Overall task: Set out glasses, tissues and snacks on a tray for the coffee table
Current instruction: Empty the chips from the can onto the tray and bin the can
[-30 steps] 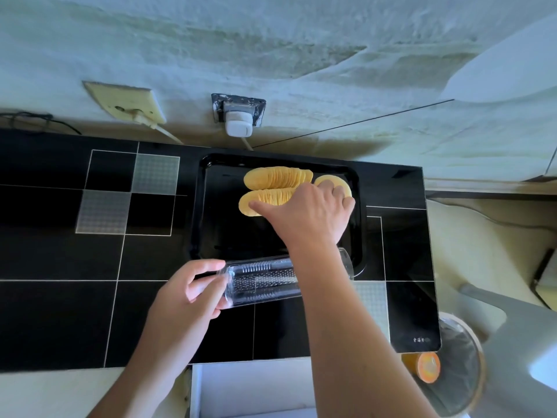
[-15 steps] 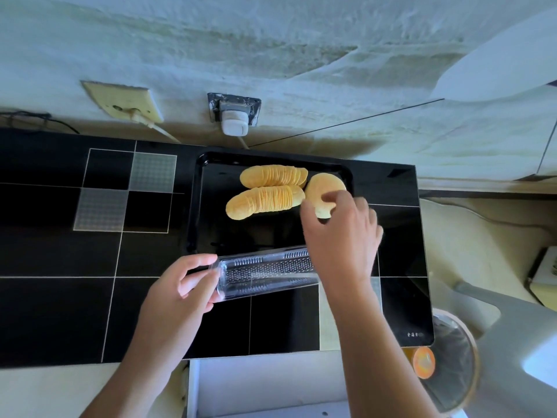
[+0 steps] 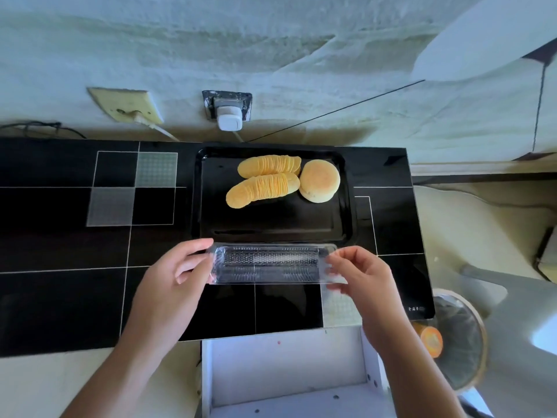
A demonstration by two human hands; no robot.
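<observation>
A black tray [image 3: 271, 227] rests on the black glass table [image 3: 60, 267]. In its far half lie two fanned rows of yellow crisps [image 3: 265, 182] and, to their right, a short stack of round biscuits [image 3: 319, 181]. Just in front of the tray, a clear plastic snack insert [image 3: 268, 263] is held level above the table and looks empty. My left hand [image 3: 174, 279] pinches its left end and my right hand [image 3: 361, 276] grips its right end.
Wall sockets with a white plug [image 3: 229, 120] sit behind the table. An open white drawer or box [image 3: 289, 375] lies below the table's front edge. A bin with an orange lid [image 3: 431, 340] inside stands at lower right, beside a grey chair [image 3: 518, 312].
My right hand left the biscuits on the tray and came back to take the right end of the clear insert. My left hand kept its hold.
</observation>
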